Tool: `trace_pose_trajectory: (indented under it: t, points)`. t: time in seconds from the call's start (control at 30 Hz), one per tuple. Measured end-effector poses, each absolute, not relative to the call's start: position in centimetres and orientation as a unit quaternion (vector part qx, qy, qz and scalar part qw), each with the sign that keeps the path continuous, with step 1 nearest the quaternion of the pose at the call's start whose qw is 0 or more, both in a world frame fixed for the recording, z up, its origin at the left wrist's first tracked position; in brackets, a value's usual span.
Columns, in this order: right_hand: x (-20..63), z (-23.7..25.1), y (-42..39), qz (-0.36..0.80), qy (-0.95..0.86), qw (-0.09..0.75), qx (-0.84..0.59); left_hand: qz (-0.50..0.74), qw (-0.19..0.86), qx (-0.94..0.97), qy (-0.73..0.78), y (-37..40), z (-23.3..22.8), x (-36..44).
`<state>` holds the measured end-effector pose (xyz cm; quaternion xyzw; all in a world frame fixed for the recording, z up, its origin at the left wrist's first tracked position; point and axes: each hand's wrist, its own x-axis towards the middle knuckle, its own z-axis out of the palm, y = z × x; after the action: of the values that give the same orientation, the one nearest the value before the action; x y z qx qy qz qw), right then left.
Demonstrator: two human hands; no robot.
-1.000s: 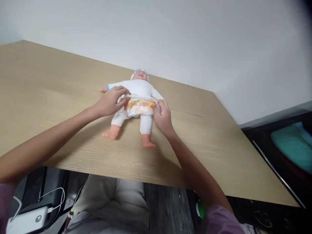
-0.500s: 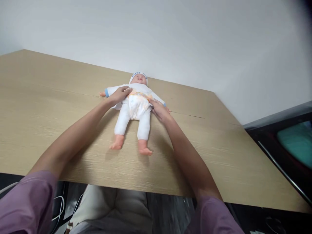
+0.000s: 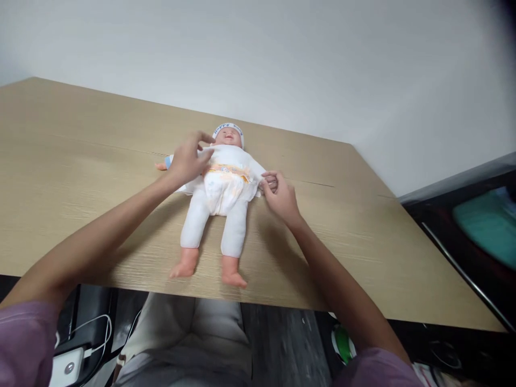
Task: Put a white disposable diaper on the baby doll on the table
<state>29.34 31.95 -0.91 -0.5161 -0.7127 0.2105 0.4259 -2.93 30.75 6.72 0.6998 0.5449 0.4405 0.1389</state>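
Note:
A baby doll (image 3: 234, 228) lies on its back on the table, its feet toward me. It wears a white lettered cap (image 3: 228, 128), a white shirt (image 3: 229, 155) with blue cuffs, and a diaper (image 3: 221, 193) with an orange waistband. Over the doll's arm at the left, my left hand (image 3: 190, 158) is raised with thumb and fingers apart, holding nothing. At the opposite side of the doll, my right hand (image 3: 281, 194) has thumb and fingertips closed on the edge of the white shirt. It covers the doll's hand there.
The light wooden table (image 3: 100, 177) reaches back to a pale wall (image 3: 258, 59). A dark-framed screen (image 3: 489, 223) stands at the right edge. Below the front edge are a white device (image 3: 67, 368) with a cable and a green-and-white round object (image 3: 343, 344).
The doll appears lower in view, closer to the table's front edge. My left hand has lifted off the diaper's waist. My right hand has moved outward from the diaper's side to the shirt.

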Motion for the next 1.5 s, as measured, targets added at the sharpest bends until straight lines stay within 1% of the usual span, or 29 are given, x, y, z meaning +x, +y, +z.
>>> trace_pose_trajectory:
  t: [0.03, 0.1, 0.17, 0.27, 0.4, 0.53, 0.63, 0.77, 0.9, 0.97, 1.1, 1.2, 1.27, 1.4, 1.5]
  points:
    - [29.6, -1.4, 31.4, 0.178, -0.726, 0.414, -0.52, 0.431, 0.103, 0.728, 0.523, 30.3, 7.2, -1.9]
    - [30.0, -2.2, 30.5, 0.131, -0.75, 0.384, -0.522, 0.379, 0.065, 0.796, 0.467, 29.4, 8.0, 0.4]
    - [30.1, -2.8, 30.0, 0.106, -0.768, 0.36, -0.519, 0.312, 0.058, 0.849, 0.422, 28.6, 8.1, 2.6]
    - [30.0, -3.0, 30.3, 0.091, -0.766, 0.34, -0.538, 0.242, 0.052, 0.875, 0.416, 28.3, 7.2, 4.5]
    - [29.3, -3.6, 30.9, 0.07, -0.742, 0.321, -0.585, 0.226, 0.031, 0.876, 0.424, 28.8, 5.7, 4.5]
    - [29.1, -4.4, 31.3, 0.063, -0.741, 0.315, -0.59, 0.224, 0.028, 0.874, 0.431, 29.5, 5.3, 3.8]
    - [29.1, -4.4, 31.7, 0.081, -0.718, 0.313, -0.617, 0.226, 0.028, 0.869, 0.44, 29.9, 5.4, 3.5]
    - [28.9, -3.6, 32.1, 0.149, -0.672, 0.271, -0.674, 0.226, 0.023, 0.863, 0.451, 30.3, 5.6, 3.5]
    - [28.3, -3.1, 31.9, 0.19, -0.66, 0.255, -0.68, 0.206, 0.005, 0.858, 0.471, 30.6, 5.6, 4.1]
    - [28.2, -3.1, 31.6, 0.22, -0.671, 0.273, -0.653, 0.196, -0.011, 0.856, 0.478, 30.7, 5.5, 4.5]
    - [28.5, -2.5, 31.1, 0.314, -0.677, 0.374, -0.551, 0.193, -0.034, 0.854, 0.481, 30.8, 5.2, 4.9]
    - [28.3, -1.3, 31.6, 0.369, -0.664, 0.422, -0.495, 0.195, -0.03, 0.853, 0.483, 30.7, 5.1, 4.8]
    - [27.4, -0.4, 32.4, 0.382, -0.668, 0.427, -0.475, 0.194, -0.031, 0.854, 0.483, 30.6, 5.2, 4.8]
    - [23.9, 0.5, 34.5, 0.409, -0.674, 0.405, -0.463, 0.197, -0.032, 0.85, 0.487, 30.5, 5.2, 4.8]
    - [21.9, 0.0, 35.1, 0.401, -0.664, 0.429, -0.463, 0.214, -0.025, 0.845, 0.49, 30.5, 5.0, 4.7]
